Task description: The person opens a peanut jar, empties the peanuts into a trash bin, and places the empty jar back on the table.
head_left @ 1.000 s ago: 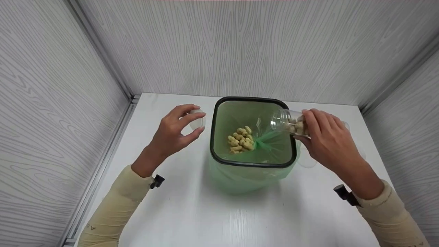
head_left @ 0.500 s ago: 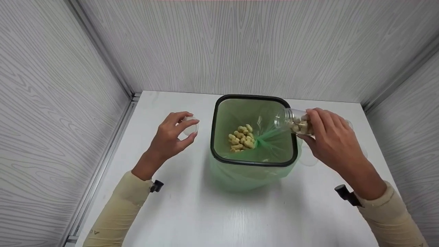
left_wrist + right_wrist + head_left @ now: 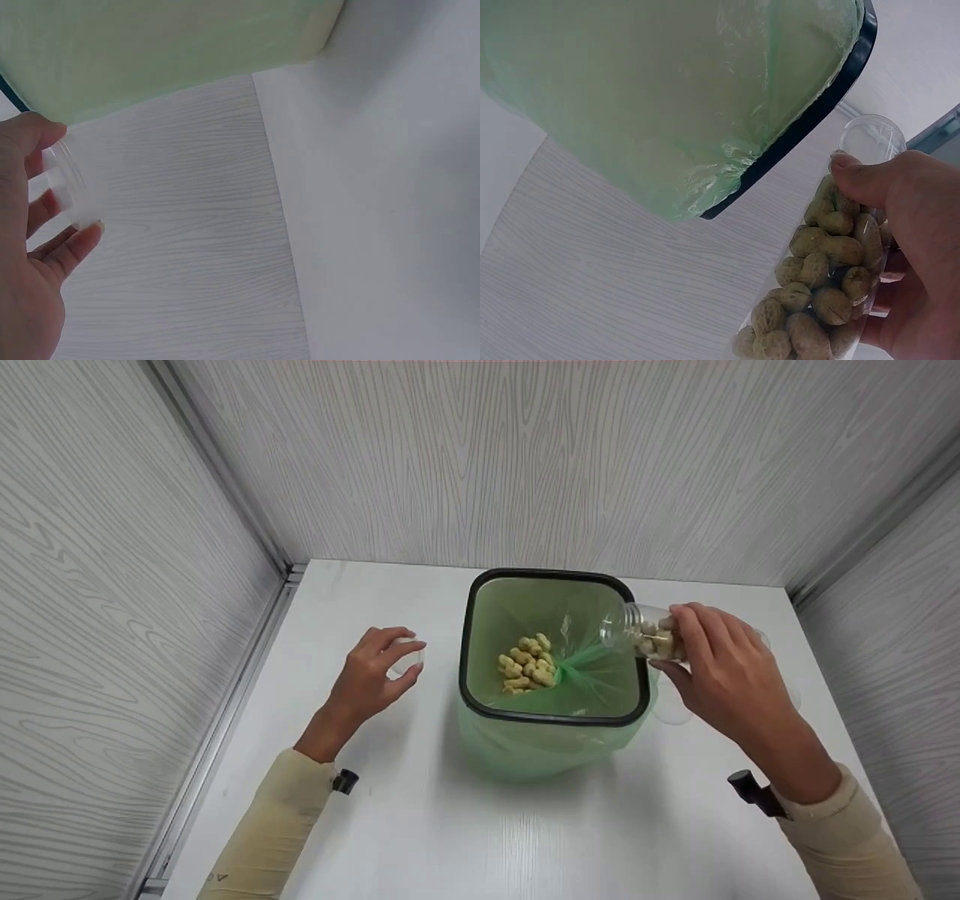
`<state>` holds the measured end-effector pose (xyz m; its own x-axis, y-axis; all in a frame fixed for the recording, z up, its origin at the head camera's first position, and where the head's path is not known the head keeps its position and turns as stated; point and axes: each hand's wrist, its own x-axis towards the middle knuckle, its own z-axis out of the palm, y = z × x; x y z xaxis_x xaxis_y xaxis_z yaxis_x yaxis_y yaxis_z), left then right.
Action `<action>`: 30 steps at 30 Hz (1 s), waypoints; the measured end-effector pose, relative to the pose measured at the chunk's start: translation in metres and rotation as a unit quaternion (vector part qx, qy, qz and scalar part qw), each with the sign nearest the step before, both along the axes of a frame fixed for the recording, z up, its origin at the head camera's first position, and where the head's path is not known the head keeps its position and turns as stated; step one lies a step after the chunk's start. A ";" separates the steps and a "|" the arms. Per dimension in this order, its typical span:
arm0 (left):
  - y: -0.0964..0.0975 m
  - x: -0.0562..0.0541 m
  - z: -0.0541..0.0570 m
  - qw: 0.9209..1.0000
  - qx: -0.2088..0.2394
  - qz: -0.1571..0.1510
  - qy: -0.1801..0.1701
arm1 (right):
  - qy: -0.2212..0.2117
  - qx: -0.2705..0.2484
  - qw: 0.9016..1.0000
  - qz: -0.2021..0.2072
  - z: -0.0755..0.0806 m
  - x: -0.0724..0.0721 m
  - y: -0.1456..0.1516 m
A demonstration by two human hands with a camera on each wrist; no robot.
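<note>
In the head view my right hand (image 3: pixel 731 671) grips a clear plastic jar (image 3: pixel 651 622) lying nearly sideways, its open mouth over the right rim of a bin. Unshelled peanuts (image 3: pixel 810 292) fill much of the jar in the right wrist view. The bin (image 3: pixel 555 721) has a black square rim and a green plastic liner (image 3: pixel 540 750). A small pile of peanuts (image 3: pixel 529 664) lies inside it. Left of the bin, my left hand (image 3: pixel 364 675) pinches a translucent round lid (image 3: pixel 66 180) by its edge between thumb and fingers, apart from the bin.
Clear round objects, one of them (image 3: pixel 673 706) right of the bin, stand on the white table (image 3: pixel 510 840), partly hidden by my right hand and the bin. Wood-grain panels (image 3: pixel 525 465) enclose the table at the back and both sides.
My left hand has drawn left and toward me with the lid. The right hand and jar have shifted slightly right. The peanut pile in the bin looks the same.
</note>
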<state>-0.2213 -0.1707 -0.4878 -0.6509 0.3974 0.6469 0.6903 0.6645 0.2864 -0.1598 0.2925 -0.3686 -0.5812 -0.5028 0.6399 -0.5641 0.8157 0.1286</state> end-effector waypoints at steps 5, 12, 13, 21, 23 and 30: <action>-0.003 -0.002 -0.019 1.000 -0.001 0.015 -0.015 | 0.000 -0.008 1.000 0.006 -0.005 -0.001 -0.001; -0.007 -0.007 -0.040 0.998 -0.009 0.029 -0.047 | -0.007 -0.016 1.000 0.011 -0.007 -0.001 0.001; -0.008 -0.008 -0.043 0.998 -0.011 0.033 -0.053 | -0.008 -0.017 1.000 0.010 -0.007 -0.001 0.002; -0.019 -0.012 -0.065 0.992 -0.019 0.061 -0.113 | -0.009 -0.027 1.000 0.004 -0.008 -0.001 0.006; -0.021 -0.011 -0.071 0.989 -0.020 0.068 -0.128 | -0.011 -0.027 1.000 0.004 -0.009 0.000 0.007; -0.027 -0.007 -0.089 0.983 -0.045 0.080 -0.156 | -0.009 -0.028 1.000 0.005 -0.010 0.000 0.007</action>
